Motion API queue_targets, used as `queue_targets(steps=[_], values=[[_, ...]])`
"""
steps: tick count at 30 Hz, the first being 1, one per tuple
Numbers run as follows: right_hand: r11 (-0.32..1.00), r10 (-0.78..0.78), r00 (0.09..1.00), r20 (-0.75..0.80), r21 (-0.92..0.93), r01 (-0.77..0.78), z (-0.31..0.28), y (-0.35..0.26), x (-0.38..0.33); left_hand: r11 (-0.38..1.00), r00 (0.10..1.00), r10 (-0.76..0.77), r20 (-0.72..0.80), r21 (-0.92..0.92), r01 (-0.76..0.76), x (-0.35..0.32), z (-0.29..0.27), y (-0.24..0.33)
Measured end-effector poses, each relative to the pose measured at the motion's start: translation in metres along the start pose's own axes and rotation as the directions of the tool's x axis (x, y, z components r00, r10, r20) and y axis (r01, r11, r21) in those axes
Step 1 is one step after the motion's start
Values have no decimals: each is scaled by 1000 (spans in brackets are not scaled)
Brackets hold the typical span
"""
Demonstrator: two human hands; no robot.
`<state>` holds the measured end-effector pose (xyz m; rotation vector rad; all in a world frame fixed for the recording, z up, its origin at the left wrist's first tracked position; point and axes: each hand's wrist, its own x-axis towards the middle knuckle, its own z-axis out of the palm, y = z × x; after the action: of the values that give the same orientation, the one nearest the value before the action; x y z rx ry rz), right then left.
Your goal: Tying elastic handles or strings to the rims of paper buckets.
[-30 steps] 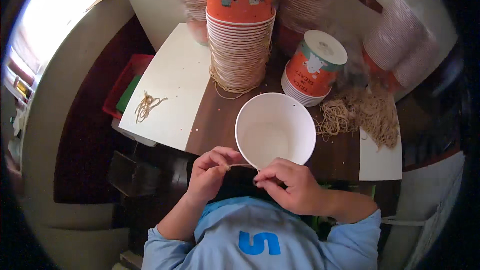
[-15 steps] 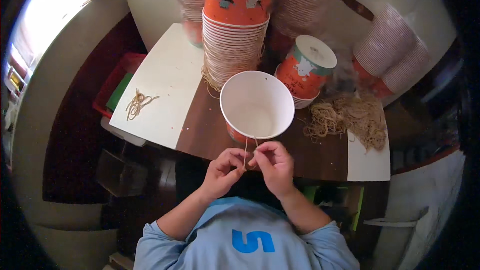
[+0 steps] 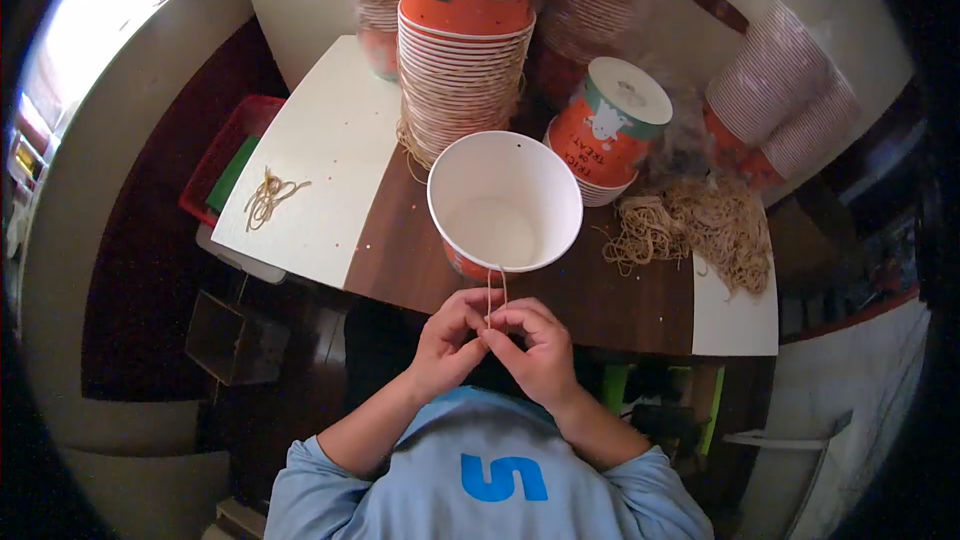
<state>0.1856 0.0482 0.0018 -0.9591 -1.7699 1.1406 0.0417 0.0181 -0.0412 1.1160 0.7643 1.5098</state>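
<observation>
A round paper bucket [image 3: 505,200], white inside and orange outside, stands at the table's front with its mouth tilted toward me. A thin tan string [image 3: 490,295] comes off its near rim in two strands. Just in front of the bucket, my left hand [image 3: 450,337] pinches the string between thumb and fingers. My right hand [image 3: 530,340] is closed on the string too, its thumb and fingertips against those of the left. Whether a knot lies between the fingertips is hidden. A small hole shows in the bucket's far wall.
A tall stack of orange buckets [image 3: 465,70] with strings stands behind. To the right are a short upside-down stack [image 3: 610,135], a heap of tan strings [image 3: 700,230] and plastic-wrapped stacks [image 3: 775,80]. A few loose strings [image 3: 270,198] lie on the left; a red bin [image 3: 205,175] sits beyond.
My hands have come closer together, the right fingertips now meeting the left ones at the string. The view has shifted slightly; the bucket stays in place.
</observation>
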Motion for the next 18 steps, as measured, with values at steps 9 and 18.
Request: queue_targets(steps=[9,18], values=[[993,2,1000,11,119,-3,1,5,-3,926,999,-13,40,-378,28,5,-3,-6],[999,14,998,68,-31,-12,-7,-2,-7,956,998,-65,2,-288,63,6,-1,9]])
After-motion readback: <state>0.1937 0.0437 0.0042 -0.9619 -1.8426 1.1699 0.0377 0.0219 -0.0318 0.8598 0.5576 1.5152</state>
